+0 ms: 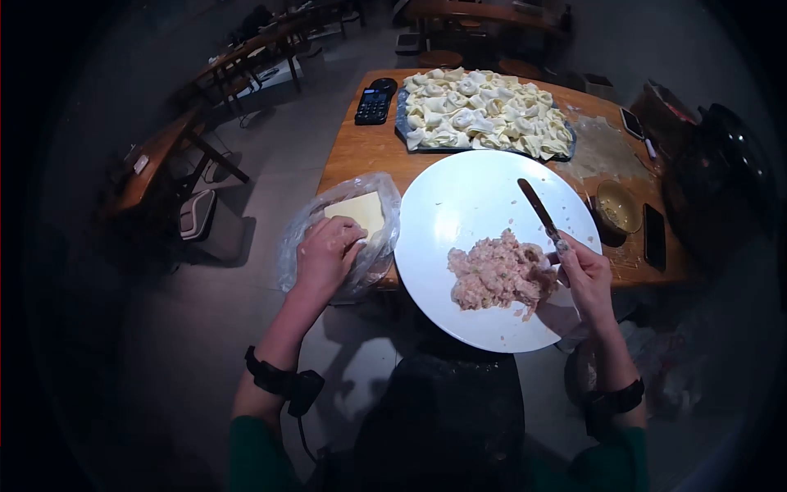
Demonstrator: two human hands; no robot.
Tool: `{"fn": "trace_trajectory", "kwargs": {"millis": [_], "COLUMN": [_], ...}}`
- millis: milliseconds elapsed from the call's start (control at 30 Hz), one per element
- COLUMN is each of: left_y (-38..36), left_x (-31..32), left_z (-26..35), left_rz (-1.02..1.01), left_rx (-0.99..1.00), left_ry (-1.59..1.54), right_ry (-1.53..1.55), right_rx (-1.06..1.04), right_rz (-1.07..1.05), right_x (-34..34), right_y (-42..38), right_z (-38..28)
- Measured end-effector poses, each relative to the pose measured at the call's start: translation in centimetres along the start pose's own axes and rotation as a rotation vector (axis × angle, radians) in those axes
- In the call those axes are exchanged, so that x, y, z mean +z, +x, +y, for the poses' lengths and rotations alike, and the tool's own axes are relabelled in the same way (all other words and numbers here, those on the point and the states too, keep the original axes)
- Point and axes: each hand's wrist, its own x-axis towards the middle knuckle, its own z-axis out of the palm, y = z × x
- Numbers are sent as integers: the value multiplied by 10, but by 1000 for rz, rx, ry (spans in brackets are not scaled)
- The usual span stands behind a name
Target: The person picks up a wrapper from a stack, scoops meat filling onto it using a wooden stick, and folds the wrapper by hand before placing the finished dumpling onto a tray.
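Head view shows a tray (407, 131) already full of folded dumplings (484, 111), while the left hand (326, 254) pinches a wrapper (358, 211) in the bag (295, 246), the right hand (584, 275) grips a spatula (539, 209), and much filling (498, 279) remains on the plate (467, 197).
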Motion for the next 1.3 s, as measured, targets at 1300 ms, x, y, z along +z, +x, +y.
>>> {"fn": "trace_trajectory", "kwargs": {"millis": [1300], "left_y": [-109], "left_x": [-5], "left_z": [63], "left_rz": [-130], "left_rx": [-1048], "left_ry": [-2260], "right_ry": [-1151], "right_rx": [-379], "right_rz": [-140], "right_x": [-46], "right_y": [-114], "right_z": [-5]}}
